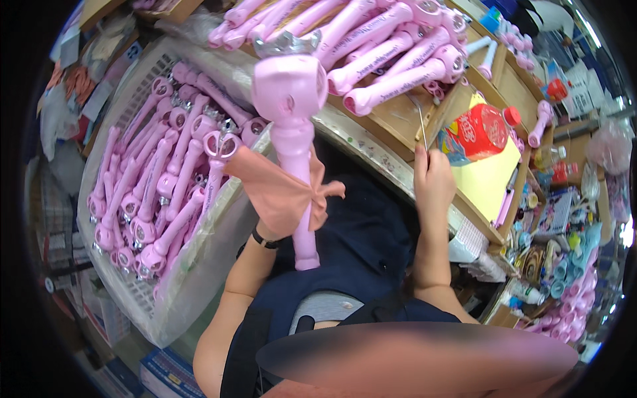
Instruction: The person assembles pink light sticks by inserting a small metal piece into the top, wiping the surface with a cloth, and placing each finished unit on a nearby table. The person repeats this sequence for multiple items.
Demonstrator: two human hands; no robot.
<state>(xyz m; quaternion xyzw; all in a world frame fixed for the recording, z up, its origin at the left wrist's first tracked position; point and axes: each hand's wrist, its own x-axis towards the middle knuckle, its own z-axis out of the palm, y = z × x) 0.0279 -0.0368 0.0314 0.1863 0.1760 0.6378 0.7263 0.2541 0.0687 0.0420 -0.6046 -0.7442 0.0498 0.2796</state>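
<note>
A pink plastic toy wand (pixel 290 89) topped by a silver crown (pixel 288 44) stands upright in front of me. My left hand (pixel 271 230) is closed round its handle, mostly covered by a salmon-coloured cloth or glove (pixel 275 192) that bunches about the shaft. To the right, over the bench edge, my right hand (pixel 434 178) grips a thin tool (pixel 421 123) with a slim metal shaft pointing away from me. Its tip lies near the wooden tray (pixel 391 123), and I cannot tell its exact kind.
A white lined basket (pixel 169 292) full of similar wands (pixel 176 156) stands on the left. More pink wands (pixel 398 66) are heaped on the bench ahead. A red-labelled plastic bottle (pixel 479 134) lies on yellow paper (pixel 491 179) beyond my right hand. Cluttered shelves and small bottles fill the right.
</note>
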